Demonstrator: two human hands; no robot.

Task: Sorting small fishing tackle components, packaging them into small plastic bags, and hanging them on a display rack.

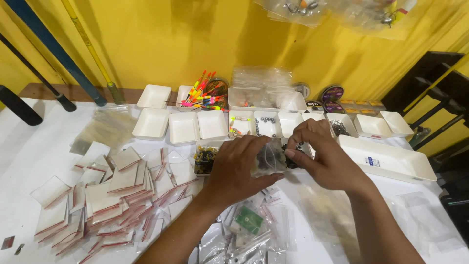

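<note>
My left hand (pixel 238 168) and my right hand (pixel 325 156) meet over the middle of the white table (pixel 29 156), both gripping a small clear plastic bag (pixel 270 157) with dark small pieces inside. The left hand holds the bag's left side, the right pinches its top right edge. Just beyond the bag lies a small white tray of dark and yellow bits (pixel 205 159). Under my forearms lies a heap of filled clear packets (pixel 249 230).
Several empty zip bags with red strips (pixel 112 190) are spread at left. Small white trays (pixel 183 127) line the back, one holding bright fishing floats (pixel 202 93). A long white tray (pixel 391 161) sits at right. Rods (pixel 93 54) lean on the yellow wall.
</note>
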